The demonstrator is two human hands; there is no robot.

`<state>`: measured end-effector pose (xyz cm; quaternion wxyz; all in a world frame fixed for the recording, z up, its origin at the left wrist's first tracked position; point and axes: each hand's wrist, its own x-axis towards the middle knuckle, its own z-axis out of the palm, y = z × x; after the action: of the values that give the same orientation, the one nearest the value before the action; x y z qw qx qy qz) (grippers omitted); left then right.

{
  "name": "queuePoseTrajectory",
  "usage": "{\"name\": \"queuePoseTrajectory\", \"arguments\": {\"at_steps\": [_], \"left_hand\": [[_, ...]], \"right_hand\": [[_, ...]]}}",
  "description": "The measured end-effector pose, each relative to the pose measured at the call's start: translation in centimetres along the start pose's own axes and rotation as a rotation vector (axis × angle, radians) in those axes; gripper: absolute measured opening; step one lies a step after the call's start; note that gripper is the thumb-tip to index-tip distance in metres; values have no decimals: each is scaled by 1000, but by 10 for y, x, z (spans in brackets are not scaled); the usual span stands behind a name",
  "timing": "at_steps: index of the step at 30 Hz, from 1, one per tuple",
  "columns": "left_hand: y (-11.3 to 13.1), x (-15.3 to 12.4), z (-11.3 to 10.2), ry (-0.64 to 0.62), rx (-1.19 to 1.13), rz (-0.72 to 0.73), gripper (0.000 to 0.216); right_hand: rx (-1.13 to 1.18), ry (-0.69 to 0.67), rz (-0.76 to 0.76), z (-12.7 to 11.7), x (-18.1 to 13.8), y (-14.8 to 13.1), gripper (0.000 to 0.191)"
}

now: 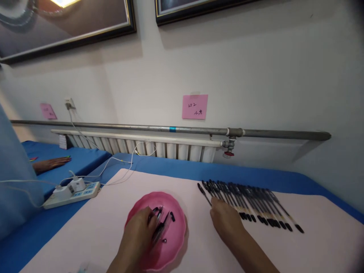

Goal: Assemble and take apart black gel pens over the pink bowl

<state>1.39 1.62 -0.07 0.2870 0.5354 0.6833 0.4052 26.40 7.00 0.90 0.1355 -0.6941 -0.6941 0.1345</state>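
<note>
My left hand reaches into a pink plate with a scalloped rim. Its fingers are curled closed among clear and black pen parts, and what they grip is hidden. A small black cap lies on the plate beside them. To the right, my right hand pinches the lower part of a black-capped pen at the left end of a row. The other pens in this row lie side by side, slanting, with clear barrels and black ends.
White paper covers much of the blue table. A power strip with plugs and white cables lies at left. Another person's hand rests on a neighbouring blue table. A radiator and pipe run along the wall behind.
</note>
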Motion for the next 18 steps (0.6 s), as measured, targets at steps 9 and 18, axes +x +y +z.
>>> {"name": "queuePoseTrajectory", "arguments": {"at_steps": [9, 18], "left_hand": [[22, -2, 7, -180, -802, -269, 40], [24, 0, 6, -170, -1017, -267, 41]], "right_hand": [[873, -480, -170, -7, -41, -62, 21], [882, -682, -218, 2, -55, -73, 6]]}}
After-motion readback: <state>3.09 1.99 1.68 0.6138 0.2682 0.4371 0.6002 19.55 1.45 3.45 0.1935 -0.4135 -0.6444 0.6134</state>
